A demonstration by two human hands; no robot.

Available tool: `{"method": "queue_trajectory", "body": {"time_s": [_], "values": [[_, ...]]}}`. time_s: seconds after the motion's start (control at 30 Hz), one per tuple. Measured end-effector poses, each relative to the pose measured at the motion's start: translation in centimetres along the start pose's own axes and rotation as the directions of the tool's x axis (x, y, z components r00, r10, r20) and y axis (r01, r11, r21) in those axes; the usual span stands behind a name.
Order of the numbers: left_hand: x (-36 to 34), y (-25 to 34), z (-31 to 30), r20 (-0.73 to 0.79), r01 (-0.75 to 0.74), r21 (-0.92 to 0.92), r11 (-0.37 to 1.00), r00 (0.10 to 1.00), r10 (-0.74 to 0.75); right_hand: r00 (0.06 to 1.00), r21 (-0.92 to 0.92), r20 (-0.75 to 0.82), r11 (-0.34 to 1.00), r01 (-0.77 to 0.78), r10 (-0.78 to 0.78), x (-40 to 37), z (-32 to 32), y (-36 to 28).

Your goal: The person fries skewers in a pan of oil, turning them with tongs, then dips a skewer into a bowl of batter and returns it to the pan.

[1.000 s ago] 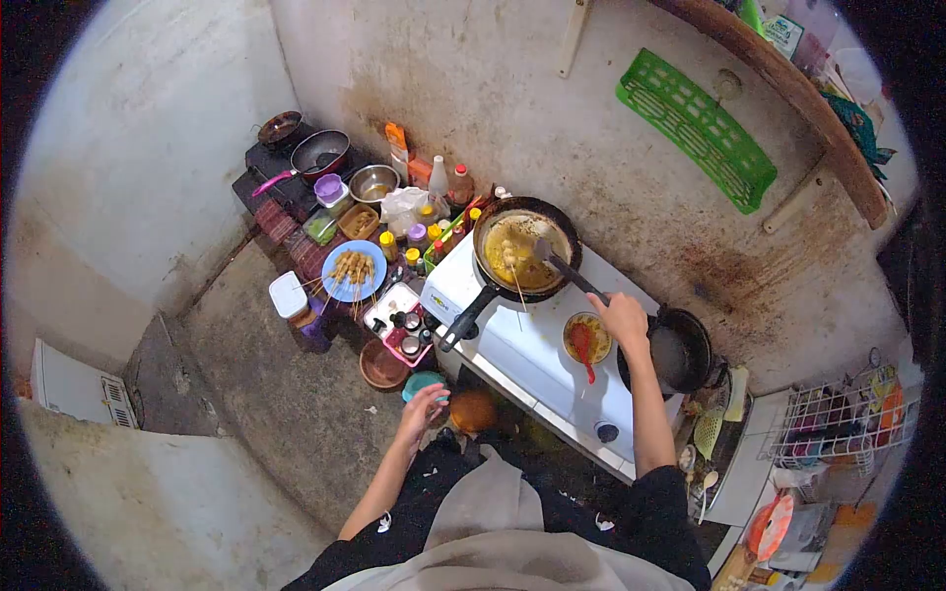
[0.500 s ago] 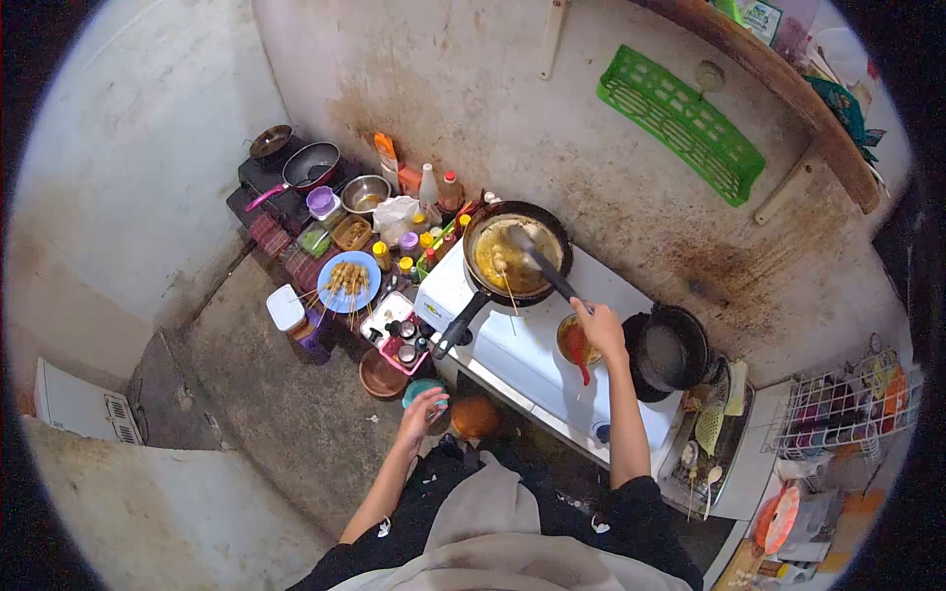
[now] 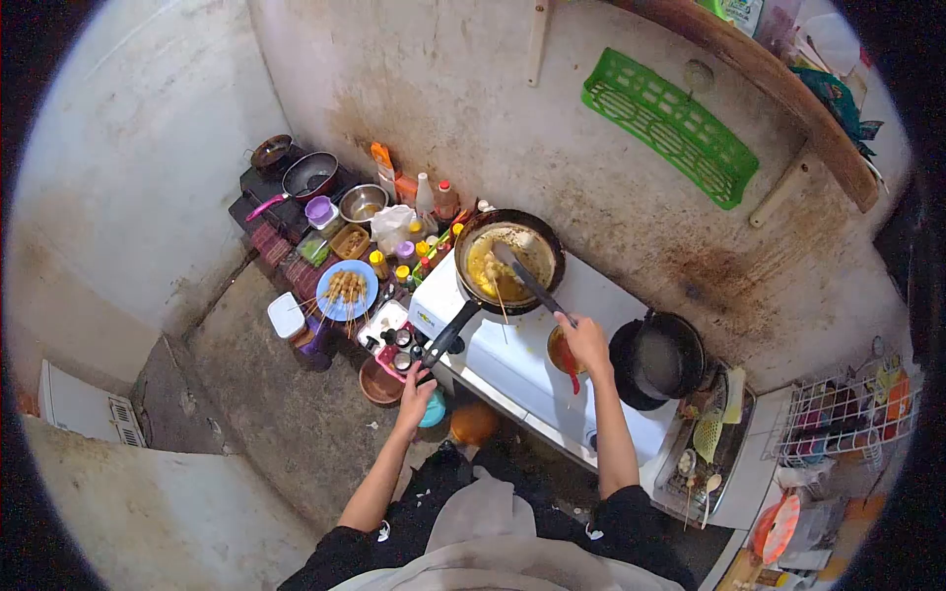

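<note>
A dark frying pan (image 3: 555, 278) sits tilted toward its handle on the white stove, with yellow liquid egg (image 3: 481, 286) pooled at its near-left side. A skewer (image 3: 501, 305) lies in the pool, its stick jutting over the rim. My right hand (image 3: 587, 343) grips a black-handled spatula (image 3: 532, 280), whose blade is in the pan by the skewer's food end. Around the end of the pan's long black handle, my left hand (image 3: 418, 392) has its fingers closed. A bowl of orange-red liquid with a red spoon (image 3: 573, 379) stands below my right hand.
Left of the stove are a blue plate (image 3: 326, 307) of skewers, sauce bottles (image 3: 445, 200), a steel bowl (image 3: 364, 203) and a lidded tub (image 3: 287, 315). An empty black wok (image 3: 657, 360) rests on the stove's right side. A dish rack (image 3: 838, 414) stands farther right.
My left hand has moved up from beside the teal bowl onto the pan handle. The pan has tipped toward me, its liquid gathering nearer the handle. The spatula blade has shifted slightly down.
</note>
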State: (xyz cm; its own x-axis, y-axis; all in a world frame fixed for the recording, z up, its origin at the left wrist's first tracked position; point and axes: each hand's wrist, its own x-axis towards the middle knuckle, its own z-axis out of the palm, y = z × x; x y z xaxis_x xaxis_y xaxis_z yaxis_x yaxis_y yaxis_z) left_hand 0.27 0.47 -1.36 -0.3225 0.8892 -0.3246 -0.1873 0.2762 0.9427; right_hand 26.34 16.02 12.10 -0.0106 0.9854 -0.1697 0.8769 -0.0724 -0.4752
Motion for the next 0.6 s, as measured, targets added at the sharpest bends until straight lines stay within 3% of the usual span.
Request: {"method": "queue_trajectory", "body": {"time_s": [0.07, 0.3, 0.37, 0.43, 0.5, 0.6], "values": [[0.4, -0.6, 0.2, 0.009, -0.019, 0.006, 1.000, 1.000, 0.019, 0.999, 0.120, -0.036, 0.993, 0.002, 0.002, -0.3, -0.7, -0.3], [0.4, -1.0, -0.1, 0.085, -0.015, -0.073, 0.997, 0.996, 0.021, 1.000, 0.055, 0.017, 0.999, -0.002, 0.001, -0.4, 0.5, 0.5], [0.8, -0.8, -0.2, 0.082, -0.021, -0.126, 0.992, 0.996, 0.031, 0.996, 0.095, -0.082, 0.995, -0.032, 0.039, 0.2, 1.7, 1.3], [1.8, -0.9, -0.8, 0.080, -0.034, -0.084, 0.996, 0.996, 0.040, 0.993, 0.058, -0.084, 0.995, -0.076, 0.080, -0.5, 1.3, 0.3], [2.7, -0.3, -1.8, 0.187, -0.001, -0.051, 0.999, 0.982, 0.011, 0.987, 0.040, -0.092, 0.991, -0.128, 0.131, -0.7, 1.7, -0.6], [3.3, 0.4, -2.8, 0.273, -0.004, 0.003, 1.000, 0.962, 0.003, 0.994, 0.047, -0.081, 0.997, -0.067, 0.070, -1.0, 2.6, -1.1]]}}
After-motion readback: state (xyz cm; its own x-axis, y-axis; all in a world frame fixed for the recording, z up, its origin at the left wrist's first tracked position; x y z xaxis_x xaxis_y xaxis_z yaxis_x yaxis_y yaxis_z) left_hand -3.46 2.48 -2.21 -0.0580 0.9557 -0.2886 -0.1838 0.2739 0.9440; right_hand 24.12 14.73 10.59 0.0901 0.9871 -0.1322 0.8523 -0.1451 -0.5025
